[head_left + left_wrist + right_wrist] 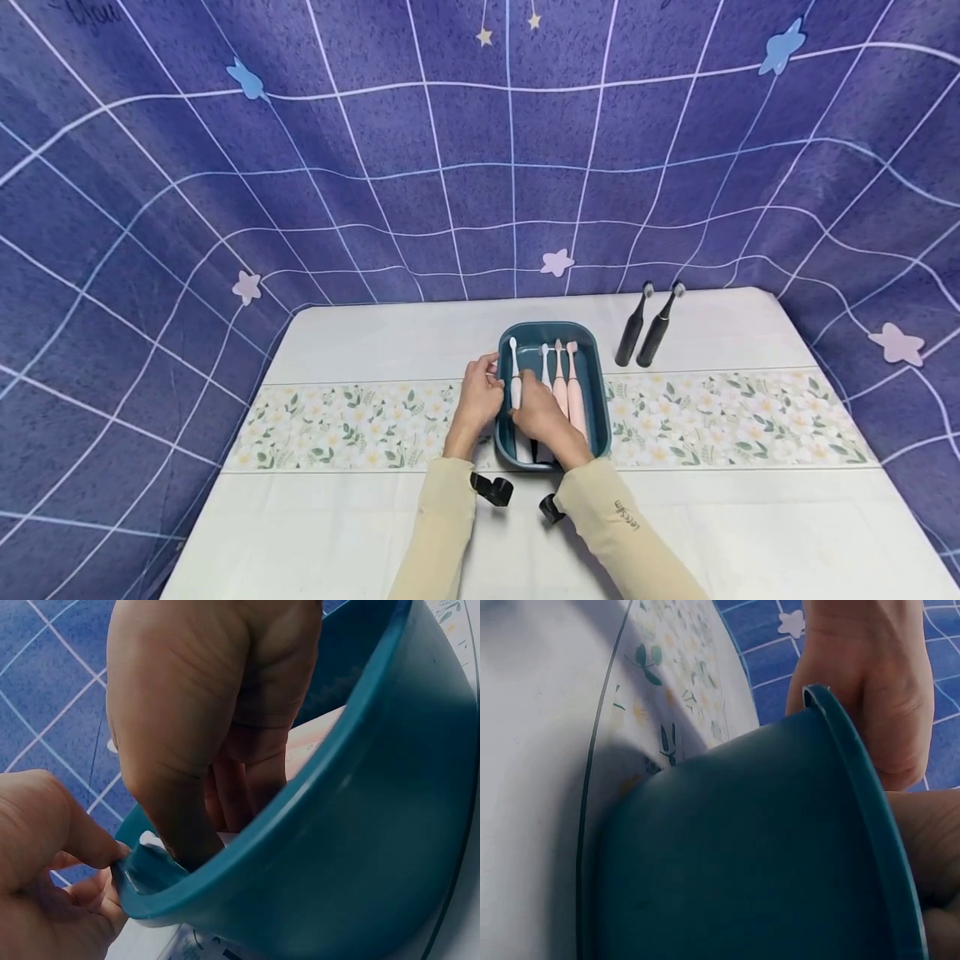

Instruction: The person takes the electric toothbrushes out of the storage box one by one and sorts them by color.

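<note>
Pinching the left rim of the teal tray [596,367], the left hand [477,398] has its thumb and fingers curled over the lip; the left wrist view shows the thumb tip pressed on the rolled edge. Reaching down inside the tray, the right hand [542,417] has its fingers curled among the toothbrushes, but no view shows plainly whether they close on one.

Lying lengthwise inside the tray are 4 toothbrushes: a white toothbrush [515,375] at the left and pink toothbrushes [574,392] beside it, heads pointing away from the person. Bare table [375,342] lies open to the tray's left and behind it; to its right, well apart, 2 black toothbrushes [645,329] lie side by side. Both wrist views show the tray's smooth, rounded plastic wall and thin lip, hidden from the head camera. A floral strip [720,421] crosses the white cloth, and a blue grid backdrop [450,150] with stars rises behind.
</note>
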